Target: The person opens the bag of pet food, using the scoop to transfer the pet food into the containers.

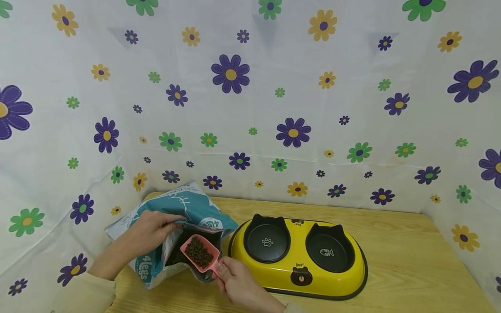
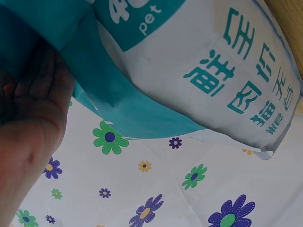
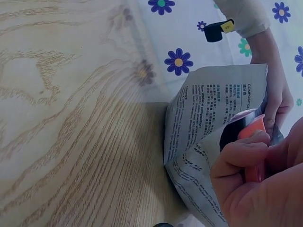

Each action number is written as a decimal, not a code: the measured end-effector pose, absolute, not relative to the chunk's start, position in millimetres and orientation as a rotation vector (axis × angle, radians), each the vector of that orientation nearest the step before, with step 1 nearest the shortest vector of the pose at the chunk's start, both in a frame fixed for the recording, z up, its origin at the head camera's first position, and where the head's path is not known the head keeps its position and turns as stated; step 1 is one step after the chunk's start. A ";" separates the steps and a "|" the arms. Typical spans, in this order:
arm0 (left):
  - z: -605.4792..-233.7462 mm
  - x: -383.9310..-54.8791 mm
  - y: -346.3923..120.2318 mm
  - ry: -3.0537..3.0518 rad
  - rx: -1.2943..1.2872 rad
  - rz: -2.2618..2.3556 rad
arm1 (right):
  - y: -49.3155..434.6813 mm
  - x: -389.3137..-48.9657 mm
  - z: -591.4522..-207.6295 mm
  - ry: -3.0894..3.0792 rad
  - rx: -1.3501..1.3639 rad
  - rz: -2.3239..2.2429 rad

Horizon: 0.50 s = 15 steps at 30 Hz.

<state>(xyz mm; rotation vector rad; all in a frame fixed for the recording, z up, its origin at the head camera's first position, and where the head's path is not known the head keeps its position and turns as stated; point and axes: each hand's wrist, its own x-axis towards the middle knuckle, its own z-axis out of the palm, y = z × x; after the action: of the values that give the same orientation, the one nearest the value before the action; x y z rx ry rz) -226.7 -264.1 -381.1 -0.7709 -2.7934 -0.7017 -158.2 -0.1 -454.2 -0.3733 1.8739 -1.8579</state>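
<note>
A teal and white pet food bag point(image 1: 156, 208) leans on the table at the left, its mouth open toward me. My left hand point(image 1: 150, 232) pinches the upper rim of that mouth between thumb and fingers. In my right hand point(image 1: 238, 280) is the handle of a pink scoop point(image 1: 215, 263), which lies at the bag's opening, heaped with brown kibble point(image 1: 199, 252). The right wrist view shows fingers and thumb curled round the scoop's handle point(image 3: 255, 172). Printed text covers the bag's side point(image 3: 213, 123) there.
Right of the bag stands a yellow double feeder point(image 1: 297, 243) holding two black cat-eared bowls, the left bowl point(image 1: 267, 248) with a paw print and the right bowl point(image 1: 328, 256) with a fishbone. A flower-printed cloth point(image 1: 266, 165) hangs behind the wooden table point(image 1: 415, 256).
</note>
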 end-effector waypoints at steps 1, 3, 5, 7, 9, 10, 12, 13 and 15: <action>-381.2 -226.9 -264.1 -2.789 -0.775 -0.701 | 0.2 -158.4 -454.5 1.897 -0.384 -1.854; -381.2 -227.3 -264.1 -2.782 -0.781 -0.698 | 0.8 -159.1 -455.0 1.964 -0.415 -1.841; -380.7 -227.7 -264.1 -2.778 -0.783 -0.695 | 1.2 -160.0 -455.4 2.050 -0.454 -1.816; -379.9 -227.8 -264.0 -2.784 -0.776 -0.700 | 1.3 -160.6 -455.5 2.155 -0.483 -1.770; -379.9 -227.6 -263.7 -2.802 -0.768 -0.704 | 1.6 -160.8 -455.2 2.246 -0.505 -1.713; -380.1 -227.3 -263.6 -2.813 -0.764 -0.707 | 1.8 -160.6 -455.0 2.288 -0.516 -1.686; -380.5 -226.8 -263.4 -2.824 -0.757 -0.714 | 2.0 -159.7 -454.1 2.369 -0.535 -1.630; -380.9 -226.7 -263.3 -2.825 -0.755 -0.716 | 2.2 -159.2 -453.7 2.391 -0.545 -1.616; -381.3 -226.7 -263.1 -2.815 -0.759 -0.716 | 2.8 -158.6 -452.8 2.381 -0.534 -1.621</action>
<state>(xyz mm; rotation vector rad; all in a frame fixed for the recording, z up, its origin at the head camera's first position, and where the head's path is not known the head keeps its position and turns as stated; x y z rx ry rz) -226.7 -263.1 -381.3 -0.7588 -2.8155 -0.7157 -158.6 2.8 -452.8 -0.5341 2.3808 -1.6208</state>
